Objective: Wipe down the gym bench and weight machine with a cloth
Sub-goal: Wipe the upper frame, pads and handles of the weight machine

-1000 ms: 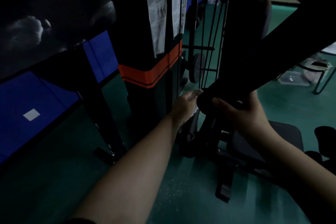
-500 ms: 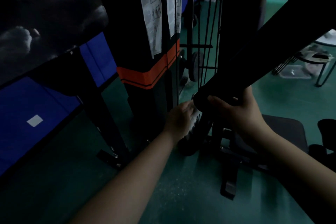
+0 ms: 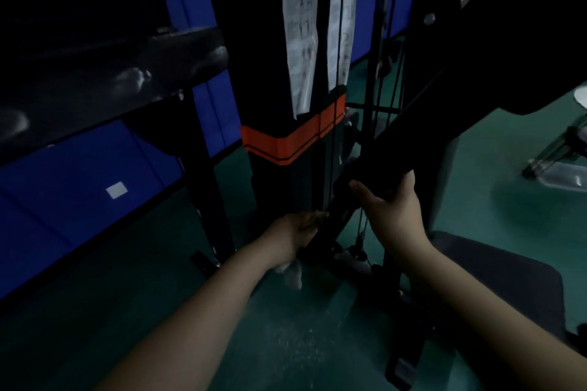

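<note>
We find the weight machine (image 3: 286,41) filling the centre, its black tower banded in orange, with the padded gym bench (image 3: 111,73) at left bearing pale smears. The right hand (image 3: 392,211) grips the lower end of a slanting black arm (image 3: 444,111), fingers curled round it. The left hand (image 3: 297,232) holds the cloth (image 3: 292,273) against a low upright near the base; a pale tail hangs below the wrist. In our judgement, the stroke should run the full length of the post, keeping clear of the cables (image 3: 362,232). The green floor (image 3: 286,343) shows speckling. Lighting is poor; blue wall padding (image 3: 79,194) lines the left side.
</note>
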{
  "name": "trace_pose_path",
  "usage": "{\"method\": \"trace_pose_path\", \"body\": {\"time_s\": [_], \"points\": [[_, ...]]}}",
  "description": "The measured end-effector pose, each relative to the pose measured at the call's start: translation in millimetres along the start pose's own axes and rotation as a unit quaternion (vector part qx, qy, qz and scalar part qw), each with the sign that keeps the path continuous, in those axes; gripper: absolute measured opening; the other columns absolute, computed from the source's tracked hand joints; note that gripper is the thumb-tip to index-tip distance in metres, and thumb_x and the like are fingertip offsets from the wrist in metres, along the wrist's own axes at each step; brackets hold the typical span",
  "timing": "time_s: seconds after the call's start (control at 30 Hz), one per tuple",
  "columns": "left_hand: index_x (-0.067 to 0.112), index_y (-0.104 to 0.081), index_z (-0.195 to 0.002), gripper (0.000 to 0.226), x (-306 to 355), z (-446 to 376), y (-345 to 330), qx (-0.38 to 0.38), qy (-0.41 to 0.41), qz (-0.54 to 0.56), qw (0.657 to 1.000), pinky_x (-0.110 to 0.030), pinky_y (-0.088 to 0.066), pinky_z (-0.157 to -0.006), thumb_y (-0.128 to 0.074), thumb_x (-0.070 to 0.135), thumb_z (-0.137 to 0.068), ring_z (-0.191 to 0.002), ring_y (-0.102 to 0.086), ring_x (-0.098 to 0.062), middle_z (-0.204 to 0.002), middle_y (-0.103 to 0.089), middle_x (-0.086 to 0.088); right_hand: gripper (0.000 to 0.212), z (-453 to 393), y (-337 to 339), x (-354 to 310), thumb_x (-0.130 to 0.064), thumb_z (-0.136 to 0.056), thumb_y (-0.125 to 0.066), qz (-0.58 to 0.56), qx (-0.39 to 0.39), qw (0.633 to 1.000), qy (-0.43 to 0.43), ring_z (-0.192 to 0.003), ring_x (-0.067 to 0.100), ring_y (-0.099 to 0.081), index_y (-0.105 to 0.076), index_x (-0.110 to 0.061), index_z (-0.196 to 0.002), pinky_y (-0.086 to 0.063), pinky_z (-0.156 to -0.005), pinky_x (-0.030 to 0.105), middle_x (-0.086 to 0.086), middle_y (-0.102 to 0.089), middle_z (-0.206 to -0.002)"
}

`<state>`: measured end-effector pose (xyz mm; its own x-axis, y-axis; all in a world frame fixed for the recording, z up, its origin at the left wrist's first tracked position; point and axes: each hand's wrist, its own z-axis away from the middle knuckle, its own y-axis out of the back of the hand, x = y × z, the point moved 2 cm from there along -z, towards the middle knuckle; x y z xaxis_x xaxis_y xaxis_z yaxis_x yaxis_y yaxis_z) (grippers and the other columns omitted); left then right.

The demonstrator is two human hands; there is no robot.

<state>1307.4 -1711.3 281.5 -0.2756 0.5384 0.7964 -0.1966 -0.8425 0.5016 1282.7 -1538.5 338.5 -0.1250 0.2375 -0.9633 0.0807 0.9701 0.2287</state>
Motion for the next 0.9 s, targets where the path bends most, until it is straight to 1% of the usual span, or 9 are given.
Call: {"method": "trace_pose_path", "body": {"time_s": [0.1,0.2,0.3,0.37,0.47,0.6,0.7,0.8,0.9], "points": [[0.023,-0.055,-0.130,0.031,-3.8,35.4,15.6,0.109,0.008,0.012,0.994,-0.022,-0.046,-0.089,-0.047,0.026,-0.100,-0.107,-0.058,-0.012,-0.120,-0.062,0.003,0.040,19.0,6.7,8.3,-0.030,-0.082,-0.071,0.060,0.017,0.997,-0.050,-0.099,0.022,-0.059,-0.047,-0.021,-0.113,-0.052,-0.086,0.042,0.003,-0.056,-0.113],[0.030,-0.054,-0.117,0.020,9.5,79.9,32.2,0.277,-0.008,0.053,0.960,-0.024,-0.050,-0.079,-0.048,0.032,-0.099,-0.093,-0.061,-0.007,-0.106,-0.063,0.007,0.024,49.8,7.9,0.5,-0.012,-0.084,-0.065,0.041,0.002,0.999,-0.024,-0.077,0.019,-0.058,-0.045,-0.022,-0.093,-0.048,-0.067,0.034,-0.001,-0.057,-0.088],[0.031,-0.056,-0.114,0.018,31.6,119.9,39.3,0.347,-0.038,0.083,0.933,-0.023,-0.051,-0.080,-0.050,0.035,-0.097,-0.094,-0.062,-0.005,-0.105,-0.065,0.010,0.023,74.4,-9.4,-21.1,-0.010,-0.084,-0.066,-0.018,-0.090,0.995,0.033,-0.072,0.014,-0.060,-0.051,-0.027,-0.089,-0.049,-0.065,0.033,-0.005,-0.059,-0.078],[0.033,-0.059,-0.106,0.013,47.0,139.6,41.5,0.382,-0.053,0.125,0.914,-0.030,-0.054,-0.082,-0.052,0.034,-0.096,-0.092,-0.065,-0.007,-0.102,-0.068,0.009,0.020,83.4,-26.5,-37.5,-0.028,-0.087,-0.066,-0.074,-0.173,0.981,0.037,-0.082,0.009,-0.063,-0.053,-0.033,-0.101,-0.055,-0.074,0.037,-0.010,-0.062,-0.088],[0.038,-0.057,-0.095,0.006,67.0,155.2,42.6,0.415,-0.058,0.158,0.894,-0.031,-0.054,-0.079,-0.052,0.034,-0.096,-0.088,-0.066,-0.008,-0.097,-0.068,0.007,0.053,92.2,-47.4,-64.2,-0.057,-0.083,-0.046,-0.155,-0.297,0.942,-0.006,-0.111,0.004,-0.058,-0.045,-0.033,-0.131,-0.050,-0.097,0.032,-0.012,-0.058,-0.124],[0.036,-0.057,-0.088,0.007,78.2,164.4,45.8,0.465,-0.040,0.065,0.882,-0.028,-0.053,-0.074,-0.055,0.041,-0.092,-0.089,-0.063,-0.010,-0.091,-0.066,0.009,0.037,102.6,-57.7,-96.8,-0.039,-0.101,-0.031,-0.246,-0.344,0.906,-0.011,-0.092,-0.006,-0.063,-0.055,-0.022,-0.125,-0.047,-0.071,0.007,-0.006,-0.067,-0.107],[0.034,-0.063,-0.101,0.019,87.5,175.2,55.6,0.459,-0.038,-0.002,0.888,-0.038,-0.051,-0.090,-0.052,0.046,-0.092,-0.105,-0.056,-0.014,-0.104,-0.061,0.008,0.034,104.7,-67.9,-105.6,-0.036,-0.102,-0.032,-0.312,-0.320,0.895,-0.021,-0.096,0.004,-0.066,-0.060,-0.022,-0.116,-0.051,-0.077,0.014,-0.002,-0.070,-0.104],[0.027,-0.062,-0.121,0.030,107.3,198.5,72.0,0.443,-0.060,-0.103,0.888,-0.014,-0.037,-0.100,-0.051,0.038,-0.096,-0.114,-0.042,-0.004,-0.115,-0.050,0.013,0.031,103.0,-79.9,-118.0,-0.033,-0.102,-0.037,-0.395,-0.325,0.858,-0.053,-0.107,0.019,-0.065,-0.057,-0.020,-0.121,-0.051,-0.091,0.033,0.009,-0.068,-0.112],[0.021,-0.061,-0.128,0.038,133.1,241.7,94.8,0.506,-0.116,-0.303,0.799,-0.017,-0.035,-0.098,-0.062,0.027,-0.090,-0.113,-0.039,-0.008,-0.119,-0.053,0.007,0.028,88.5,-91.6,-136.2,-0.028,-0.103,-0.037,-0.369,-0.266,0.890,-0.020,-0.106,0.018,-0.062,-0.051,-0.021,-0.127,-0.050,-0.084,0.025,0.006,-0.064,-0.114]]}}
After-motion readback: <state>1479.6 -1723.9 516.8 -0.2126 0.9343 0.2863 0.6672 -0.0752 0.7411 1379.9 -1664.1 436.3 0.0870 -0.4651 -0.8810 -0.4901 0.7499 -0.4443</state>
